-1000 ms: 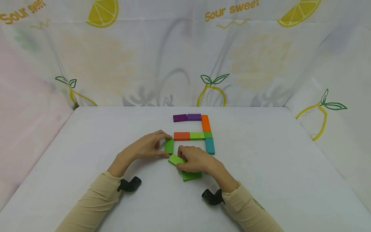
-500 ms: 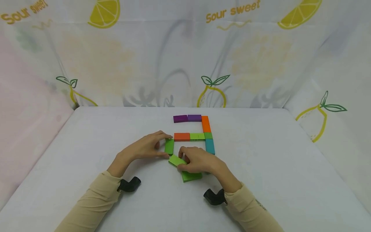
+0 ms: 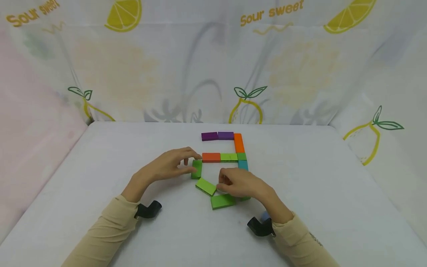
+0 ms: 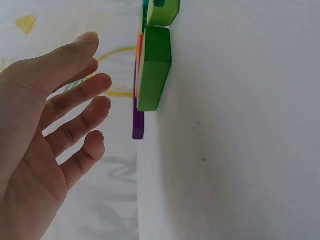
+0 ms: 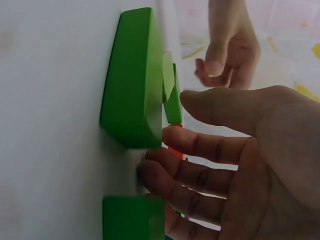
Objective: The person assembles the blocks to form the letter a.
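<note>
Head view: we see flat blocks laid out on the white desk (image 3: pixel 317 178); the left green block (image 3: pixel 199 168) is right by the left hand (image 3: pixel 171 165), the lime block (image 3: pixel 205 186) lies slanted off its near end, touching or just short, can't tell. The front green block (image 3: pixel 222 202) is near the lime block's lower end; the right hand (image 3: pixel 241 181) is just beside both and hides part of the teal block (image 3: pixel 243 164). Risk as we judge it: the lime block is the weak link, one brush of the right thumb could spin it. Left fingertips sit near the red block (image 3: pixel 211 157), so a sloppy lift could knock that corner too. Left wrist view: left hand's grip is wide, thumb and fingers parted, nothing in it; looks clear of the left green block, so we'd call it hovering. Right wrist view: right hand's grip is moderately wide, thumb apart from curved fingers, holding nothing. Fingertips sit right beside the end of the front green block; contact, can't tell. They also overlap the second green block (image 5: pixel 126 218) in view. Likely snag for us: a fingertip catching either one and shoving it.
</note>
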`<state>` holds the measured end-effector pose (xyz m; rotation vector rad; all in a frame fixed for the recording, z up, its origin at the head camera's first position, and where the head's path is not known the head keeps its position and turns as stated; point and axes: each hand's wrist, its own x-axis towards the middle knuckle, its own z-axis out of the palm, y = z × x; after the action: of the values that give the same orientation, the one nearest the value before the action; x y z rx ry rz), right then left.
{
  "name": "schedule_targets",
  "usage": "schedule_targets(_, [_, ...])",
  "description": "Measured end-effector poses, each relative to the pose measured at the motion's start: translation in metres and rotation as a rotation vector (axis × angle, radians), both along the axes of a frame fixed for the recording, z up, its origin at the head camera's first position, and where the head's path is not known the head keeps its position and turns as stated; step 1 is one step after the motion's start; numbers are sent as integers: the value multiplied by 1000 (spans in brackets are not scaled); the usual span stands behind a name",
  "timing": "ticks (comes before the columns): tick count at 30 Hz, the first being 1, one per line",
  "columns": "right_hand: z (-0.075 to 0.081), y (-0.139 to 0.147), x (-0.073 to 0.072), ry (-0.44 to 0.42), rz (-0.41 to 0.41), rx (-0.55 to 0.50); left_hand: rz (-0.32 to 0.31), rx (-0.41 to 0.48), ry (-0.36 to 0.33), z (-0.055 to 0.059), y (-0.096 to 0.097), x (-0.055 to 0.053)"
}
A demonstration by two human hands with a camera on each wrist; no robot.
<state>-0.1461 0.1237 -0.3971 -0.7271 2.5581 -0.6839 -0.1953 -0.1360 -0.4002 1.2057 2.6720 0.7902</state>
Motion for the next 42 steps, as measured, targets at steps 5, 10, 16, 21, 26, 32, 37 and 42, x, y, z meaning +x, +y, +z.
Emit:
schedule_targets(5, [0,10,2,13,64,-10,-112,3,-31,4,13,11])
schedule_targets(10, [2,17,4,-29,137,-24,-187,-53,-73,3,24,20])
schedule_targets(16, [6,19,5,-84,173,1,-199,-82,-94,-5,26,21])
schedule_targets(21, [6,20,6,-90,190,27,-214,-68,-107,-8,25,18])
schedule_targets(26, [5,20,5,-80,196,40,-219,-58,-103,-6,25,17])
schedule_targets(32, [5,21,4,-81,200,53,-227,-45,-69,-4,26,16])
schedule_targets(37, [4,22,3,-78,210,55,-231,-62,-79,-3,27,17])
schedule_targets(42, [5,24,2,-78,213,54,-223,-93,-75,-3,28,17])
